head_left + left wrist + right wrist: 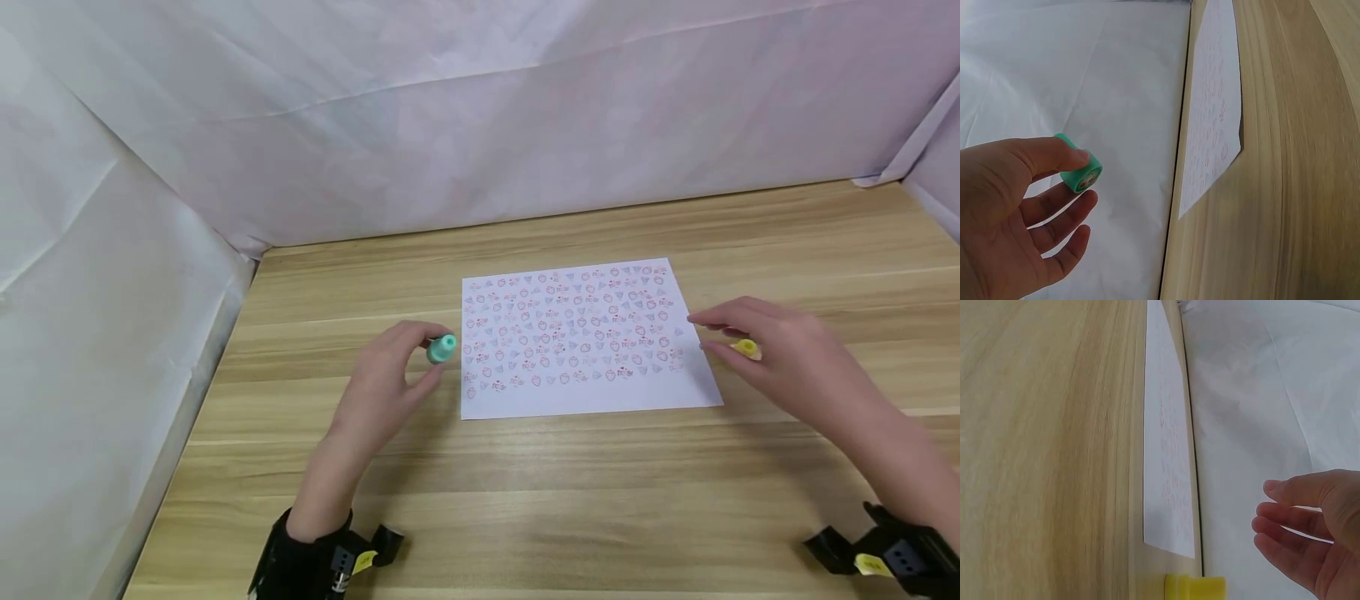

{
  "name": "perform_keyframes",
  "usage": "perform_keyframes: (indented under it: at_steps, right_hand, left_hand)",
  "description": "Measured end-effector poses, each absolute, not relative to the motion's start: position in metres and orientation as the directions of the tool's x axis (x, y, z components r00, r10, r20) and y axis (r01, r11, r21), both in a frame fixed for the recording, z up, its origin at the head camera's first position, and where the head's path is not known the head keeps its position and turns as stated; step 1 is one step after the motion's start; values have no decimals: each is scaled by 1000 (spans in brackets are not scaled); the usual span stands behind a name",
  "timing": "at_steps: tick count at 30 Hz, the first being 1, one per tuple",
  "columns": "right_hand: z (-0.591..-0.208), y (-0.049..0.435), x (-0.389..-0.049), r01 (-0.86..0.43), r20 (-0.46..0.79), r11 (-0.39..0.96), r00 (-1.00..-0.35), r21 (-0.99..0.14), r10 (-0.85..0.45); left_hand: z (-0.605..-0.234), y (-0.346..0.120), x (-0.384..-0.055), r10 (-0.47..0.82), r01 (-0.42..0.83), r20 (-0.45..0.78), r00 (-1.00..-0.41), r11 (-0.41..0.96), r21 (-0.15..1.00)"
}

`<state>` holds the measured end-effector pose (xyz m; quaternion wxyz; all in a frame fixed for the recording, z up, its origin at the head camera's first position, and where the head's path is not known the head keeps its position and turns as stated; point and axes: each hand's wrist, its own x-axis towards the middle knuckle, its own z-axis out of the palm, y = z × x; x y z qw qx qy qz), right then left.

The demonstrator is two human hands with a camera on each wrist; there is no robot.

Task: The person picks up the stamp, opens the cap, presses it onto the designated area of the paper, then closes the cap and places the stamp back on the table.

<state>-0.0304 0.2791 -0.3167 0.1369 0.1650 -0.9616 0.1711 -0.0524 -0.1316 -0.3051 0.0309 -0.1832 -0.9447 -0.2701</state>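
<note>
My left hand (385, 375) pinches a small mint-green stamp (442, 348) between thumb and fingers, just left of the paper. In the left wrist view, a round end with a small picture shows on the green stamp (1082, 173), and the other fingers hang loosely bent. A white sheet of paper (585, 400) lies on the table, printed with rows of small red and bluish motifs, strawberries among them. By its right edge, my right hand (795, 346) has thumb and fingers apart. A yellow stamp (1194, 587) stands on the table, apart from this hand in the right wrist view.
The wooden table (562, 500) is bordered by white cloth (480, 150) at the back and on the left side. Each wrist wears a black camera strap (315, 554). A pale strip without prints runs along the paper's near edge.
</note>
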Motion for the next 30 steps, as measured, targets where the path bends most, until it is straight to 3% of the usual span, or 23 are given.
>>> perform_keyframes:
  at_steps: [17, 30]
  right_hand:
    - [-315, 259, -33, -448, 383, 840, -865, -306, -322]
    - [-314, 235, -34, -480, 343, 808, -864, -341, -368]
  left_hand:
    - [-305, -98, -50, 417, 447, 178, -891, 742, 499]
    - [-309, -73, -51, 513, 517, 159, -843, 694, 501]
